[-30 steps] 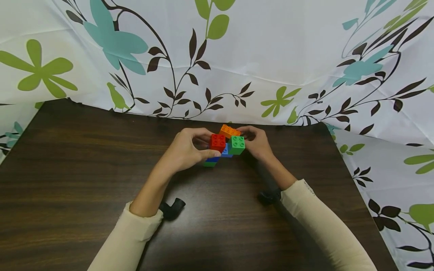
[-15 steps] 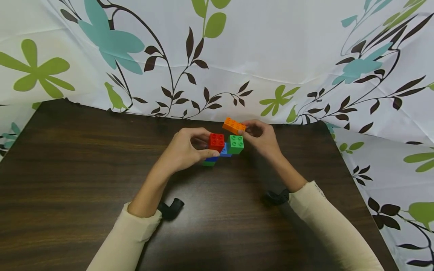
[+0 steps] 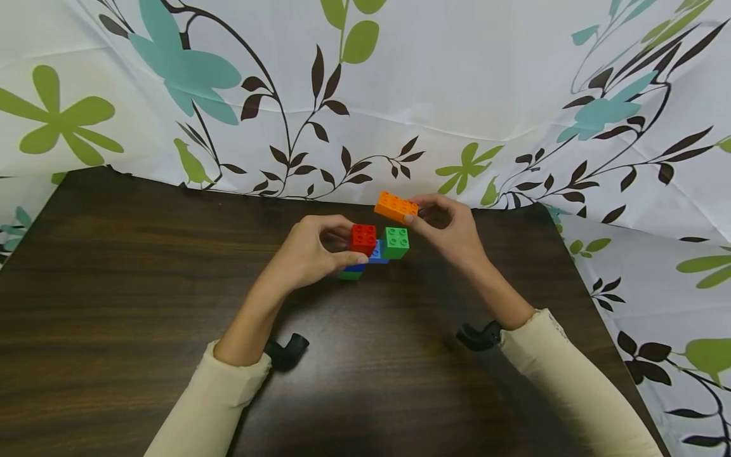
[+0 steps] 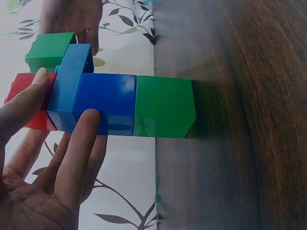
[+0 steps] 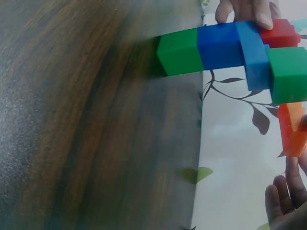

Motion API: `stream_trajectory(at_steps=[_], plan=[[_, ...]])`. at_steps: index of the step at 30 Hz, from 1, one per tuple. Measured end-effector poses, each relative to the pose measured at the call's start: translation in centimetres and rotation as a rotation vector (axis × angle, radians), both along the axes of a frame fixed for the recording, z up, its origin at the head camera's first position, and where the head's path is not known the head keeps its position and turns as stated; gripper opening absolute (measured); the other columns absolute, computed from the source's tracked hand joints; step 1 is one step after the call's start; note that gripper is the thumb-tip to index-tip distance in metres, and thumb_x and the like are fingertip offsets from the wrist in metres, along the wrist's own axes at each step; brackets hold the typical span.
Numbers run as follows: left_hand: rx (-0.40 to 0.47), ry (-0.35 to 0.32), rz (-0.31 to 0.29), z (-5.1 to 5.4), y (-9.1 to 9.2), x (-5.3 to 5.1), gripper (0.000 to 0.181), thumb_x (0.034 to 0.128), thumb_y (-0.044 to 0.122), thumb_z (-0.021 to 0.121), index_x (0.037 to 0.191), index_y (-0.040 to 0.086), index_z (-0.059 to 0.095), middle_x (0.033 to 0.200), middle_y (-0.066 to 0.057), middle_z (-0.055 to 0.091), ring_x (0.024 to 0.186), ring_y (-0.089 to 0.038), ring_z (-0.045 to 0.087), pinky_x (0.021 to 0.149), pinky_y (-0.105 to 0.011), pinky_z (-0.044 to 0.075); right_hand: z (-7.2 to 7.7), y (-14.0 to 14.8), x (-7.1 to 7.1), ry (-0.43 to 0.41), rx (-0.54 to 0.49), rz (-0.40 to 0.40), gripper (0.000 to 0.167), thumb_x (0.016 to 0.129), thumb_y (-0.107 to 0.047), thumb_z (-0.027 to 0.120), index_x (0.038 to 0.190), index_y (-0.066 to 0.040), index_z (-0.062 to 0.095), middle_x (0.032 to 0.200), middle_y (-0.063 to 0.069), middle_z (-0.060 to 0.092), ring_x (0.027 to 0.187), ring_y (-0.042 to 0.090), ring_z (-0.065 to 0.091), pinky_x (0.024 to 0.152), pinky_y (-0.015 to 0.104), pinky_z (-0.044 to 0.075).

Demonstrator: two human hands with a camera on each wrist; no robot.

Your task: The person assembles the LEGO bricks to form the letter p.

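Note:
My left hand point(image 3: 311, 254) grips a stack of toy building bricks near its top, thumb on the red brick point(image 3: 363, 238). Below the red brick lies a light blue brick point(image 4: 70, 86), which juts to the right and carries a green brick point(image 3: 396, 242) on that end. Under it come a dark blue brick point(image 4: 108, 96) and, lowest, another green brick point(image 4: 163, 105), which seems to stand on the table. An orange brick point(image 3: 395, 207) is pinched between thumb and fingers of my right hand point(image 3: 454, 231), apart from the stack, just behind and above the upper green brick.
The dark wooden table point(image 3: 365, 381) ends behind the hands at a white curtain point(image 3: 485, 82) with a leaf and flower print. Black wrist pieces point(image 3: 287, 352) show at both sleeves.
My right hand has lifted the orange brick away from beside the upper green brick, moving up and back, with the arm shifting right. The left hand and the stack stay nearly still.

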State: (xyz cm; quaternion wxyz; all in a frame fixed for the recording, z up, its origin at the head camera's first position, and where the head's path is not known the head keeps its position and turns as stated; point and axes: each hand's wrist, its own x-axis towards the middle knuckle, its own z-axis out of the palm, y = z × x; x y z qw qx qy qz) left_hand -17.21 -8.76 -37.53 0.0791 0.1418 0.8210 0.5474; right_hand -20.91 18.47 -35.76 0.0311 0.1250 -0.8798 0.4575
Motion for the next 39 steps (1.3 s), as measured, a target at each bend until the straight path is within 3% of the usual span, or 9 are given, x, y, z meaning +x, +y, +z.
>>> stream_trajectory(at_steps=[7,17,31,39], plan=[[0.003,0.004,-0.003,-0.1,0.0,-0.1,0.037,0.0856,0.017,0.092,0.118,0.007,0.078,0.111,-0.011,0.080,0.103,-0.029,0.074,0.094,-0.047,0.059,0.9,0.0,0.2,0.019,-0.003,0.005,0.031,0.097,-0.017,0.079,0.126,-0.006,0.075,0.112,0.010,0.073,0.092,0.020,0.063,0.079,0.020,0.053],[-0.001,0.008,-0.007,-0.2,-0.1,-0.2,0.037,0.0857,0.018,0.092,0.118,0.007,0.078,0.111,-0.010,0.081,0.102,-0.028,0.074,0.094,-0.047,0.059,1.8,-0.4,0.9,0.037,-0.029,0.027,0.030,0.097,-0.016,0.078,0.126,-0.007,0.076,0.112,0.008,0.072,0.097,0.020,0.061,0.087,0.020,0.055],[0.003,0.002,-0.008,-0.1,-0.2,-0.2,0.037,0.0856,0.017,0.093,0.118,0.008,0.078,0.112,-0.010,0.080,0.104,-0.029,0.075,0.096,-0.050,0.060,2.3,-1.3,2.3,0.069,-0.061,0.107,0.031,0.095,-0.008,0.079,0.125,-0.004,0.075,0.104,0.009,0.072,0.089,0.019,0.063,0.082,0.026,0.057],[-0.005,0.002,-0.021,-0.3,-0.2,-0.3,0.037,0.0876,0.019,0.091,0.121,0.009,0.077,0.114,-0.010,0.080,0.107,-0.029,0.074,0.099,-0.052,0.059,2.2,-1.8,3.2,0.083,-0.038,0.135,0.031,0.094,-0.008,0.079,0.125,-0.005,0.075,0.116,0.009,0.075,0.099,0.022,0.063,0.089,0.029,0.057]])
